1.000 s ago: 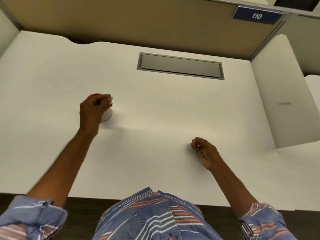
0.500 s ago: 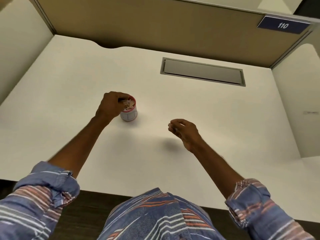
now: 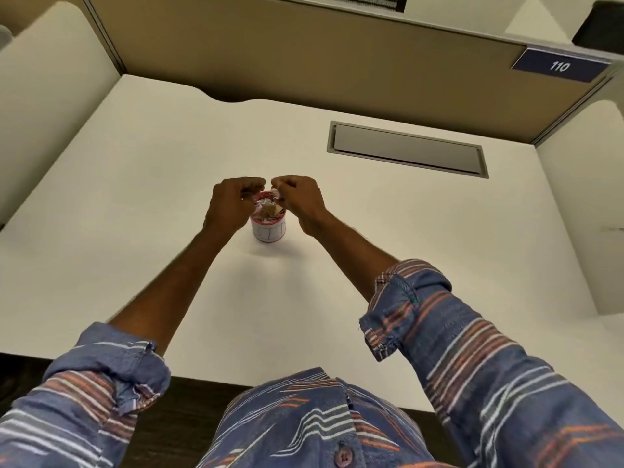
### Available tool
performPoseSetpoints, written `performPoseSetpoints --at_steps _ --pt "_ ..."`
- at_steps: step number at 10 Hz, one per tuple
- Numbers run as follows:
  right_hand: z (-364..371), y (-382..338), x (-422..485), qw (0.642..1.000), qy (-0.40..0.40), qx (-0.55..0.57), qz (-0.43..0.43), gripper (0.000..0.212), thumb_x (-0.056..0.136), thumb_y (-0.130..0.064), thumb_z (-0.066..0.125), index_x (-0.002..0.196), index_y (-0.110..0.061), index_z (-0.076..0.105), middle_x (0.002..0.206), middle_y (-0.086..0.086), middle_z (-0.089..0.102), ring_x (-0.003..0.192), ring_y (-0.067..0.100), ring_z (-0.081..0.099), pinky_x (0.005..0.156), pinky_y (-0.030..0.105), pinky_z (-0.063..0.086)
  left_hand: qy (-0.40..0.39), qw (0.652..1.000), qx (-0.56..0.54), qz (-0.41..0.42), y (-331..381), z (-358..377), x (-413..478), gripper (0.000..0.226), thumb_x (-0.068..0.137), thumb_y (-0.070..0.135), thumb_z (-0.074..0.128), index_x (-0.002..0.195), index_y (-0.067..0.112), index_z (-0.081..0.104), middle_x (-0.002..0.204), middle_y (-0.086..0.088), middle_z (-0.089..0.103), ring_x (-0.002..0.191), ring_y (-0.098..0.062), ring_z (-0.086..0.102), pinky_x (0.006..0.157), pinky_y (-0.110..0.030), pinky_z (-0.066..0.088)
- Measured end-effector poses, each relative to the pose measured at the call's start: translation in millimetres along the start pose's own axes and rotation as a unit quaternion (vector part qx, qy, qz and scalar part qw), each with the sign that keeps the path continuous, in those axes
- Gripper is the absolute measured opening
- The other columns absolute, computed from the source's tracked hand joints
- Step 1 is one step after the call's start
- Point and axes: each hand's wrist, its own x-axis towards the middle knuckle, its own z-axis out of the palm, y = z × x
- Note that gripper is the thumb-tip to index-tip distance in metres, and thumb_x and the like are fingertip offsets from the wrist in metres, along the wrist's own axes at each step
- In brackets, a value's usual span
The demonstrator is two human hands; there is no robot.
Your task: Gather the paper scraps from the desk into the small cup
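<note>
A small white cup (image 3: pixel 269 230) with a red rim stands upright on the white desk (image 3: pixel 371 265), near its middle. Crumpled paper scraps (image 3: pixel 267 208), whitish and brown, fill it to the brim. My left hand (image 3: pixel 233 204) curls against the cup's left side, fingers bent over the rim. My right hand (image 3: pixel 300 201) is at the cup's right side, its fingertips pinched on a small pale scrap just above the opening. The two hands nearly touch above the cup.
A grey rectangular cable flap (image 3: pixel 407 149) is set into the desk at the back right. Tan partition walls (image 3: pixel 304 59) enclose the desk at the back, with white side panels. A blue plate marked 110 (image 3: pixel 559 65) hangs top right. The near desk edge runs below my forearms.
My right hand has moved left from mid-desk up to the cup's rim with a scrap. The left hand stays at the cup. The view has tilted closer.
</note>
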Motion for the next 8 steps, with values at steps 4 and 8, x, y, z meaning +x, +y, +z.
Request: performPoseSetpoints --at_steps 4,8 --pt "1 -15 8 0.992 -0.014 -0.112 -0.048 0.037 0.092 0.006 0.043 0.114 -0.002 0.072 0.112 0.017 0.071 0.089 0.026 0.067 0.082 0.042 0.059 0.051 0.999 0.018 0.001 -1 3 -11 0.031 0.092 0.002 0.056 0.119 0.007 0.070 0.120 -0.008 0.071 0.114 -0.018 0.065 0.101 -0.027 0.049" --pt "-14 -4 -6 0.968 0.080 -0.178 -0.158 0.016 0.083 -0.023 0.078 0.086 -0.009 0.071 0.079 0.002 0.074 0.073 0.018 0.071 0.074 0.033 0.058 0.039 0.997 0.048 0.048 12 11 -19 0.031 0.101 0.017 0.048 0.127 0.013 0.065 0.132 -0.003 0.064 0.129 -0.018 0.054 0.110 -0.032 0.042"
